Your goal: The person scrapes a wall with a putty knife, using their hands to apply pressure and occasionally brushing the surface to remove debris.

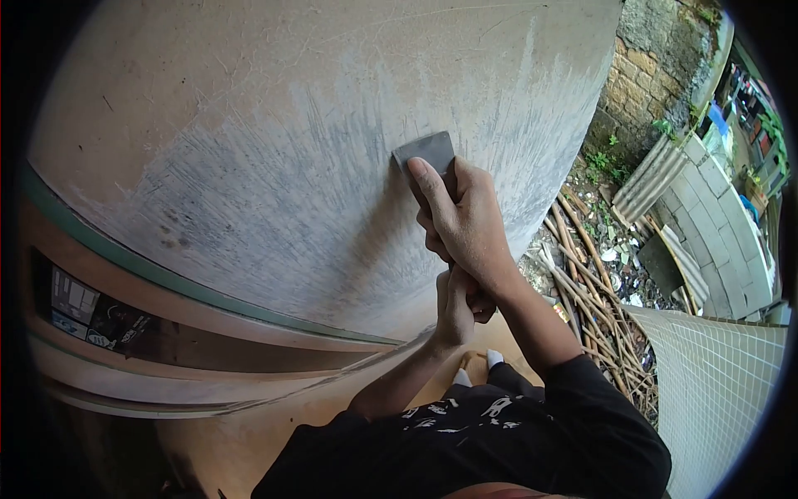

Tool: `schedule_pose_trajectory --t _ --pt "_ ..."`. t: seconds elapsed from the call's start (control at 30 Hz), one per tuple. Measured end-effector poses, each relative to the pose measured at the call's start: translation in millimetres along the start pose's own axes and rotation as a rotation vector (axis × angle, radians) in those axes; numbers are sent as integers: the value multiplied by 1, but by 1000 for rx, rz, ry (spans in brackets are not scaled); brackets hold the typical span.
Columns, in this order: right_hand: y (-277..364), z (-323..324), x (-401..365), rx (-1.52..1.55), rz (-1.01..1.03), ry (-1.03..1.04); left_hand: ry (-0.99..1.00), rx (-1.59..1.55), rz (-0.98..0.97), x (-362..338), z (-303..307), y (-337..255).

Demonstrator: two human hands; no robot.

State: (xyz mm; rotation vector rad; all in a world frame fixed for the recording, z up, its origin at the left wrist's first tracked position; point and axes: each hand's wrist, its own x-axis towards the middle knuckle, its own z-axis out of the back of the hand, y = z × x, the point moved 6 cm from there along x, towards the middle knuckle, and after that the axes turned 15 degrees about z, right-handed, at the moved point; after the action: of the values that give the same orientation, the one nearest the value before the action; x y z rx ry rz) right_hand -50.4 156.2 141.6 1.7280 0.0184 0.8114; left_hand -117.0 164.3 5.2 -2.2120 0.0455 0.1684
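My right hand (465,212) is closed around a scraper (428,148), its thumb pressed on the flat grey blade. The blade's far edge meets the scuffed wall (274,200), where pale paint is scratched through to grey and bluish streaks. Just below, my left hand (457,309) is closed in a fist at the lower end of the scraper's handle, most of which the fingers hide. Smooth cream paint shows on the upper part of the wall.
A window frame with a green edge (208,298) runs along the left. To the right lie a pile of bamboo poles (594,308), a grey block wall (706,224) and a white tiled surface (715,374). My feet (478,366) stand on a tan surface below.
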Motion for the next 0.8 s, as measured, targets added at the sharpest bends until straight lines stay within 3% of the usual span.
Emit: schedule_pose_trajectory --t 0.13,0.37,0.43,0.47,0.57,0.63,0.73,0.8 --pt "-30 8 -20 -31 -102 -93 -54 -51 124 -12 3 22" --pt "4 10 4 -160 102 -25 -40 -64 163 6 -10 9" --pt "-16 16 -14 -183 -9 -44 -3 -105 143 -3 -8 21" --pt "-31 22 -23 -194 -58 -41 -120 -117 249 -10 -6 37" --pt "-47 28 -34 -147 -141 -40 -57 -74 225 -5 2 58" --pt "-34 31 -27 -160 -95 -12 -73 -79 254 -2 -12 56" --pt "-26 43 -17 -137 -82 22 -52 -47 175 9 -23 40" --pt "-11 54 -13 45 -48 -69 -29 -27 163 9 -36 22"
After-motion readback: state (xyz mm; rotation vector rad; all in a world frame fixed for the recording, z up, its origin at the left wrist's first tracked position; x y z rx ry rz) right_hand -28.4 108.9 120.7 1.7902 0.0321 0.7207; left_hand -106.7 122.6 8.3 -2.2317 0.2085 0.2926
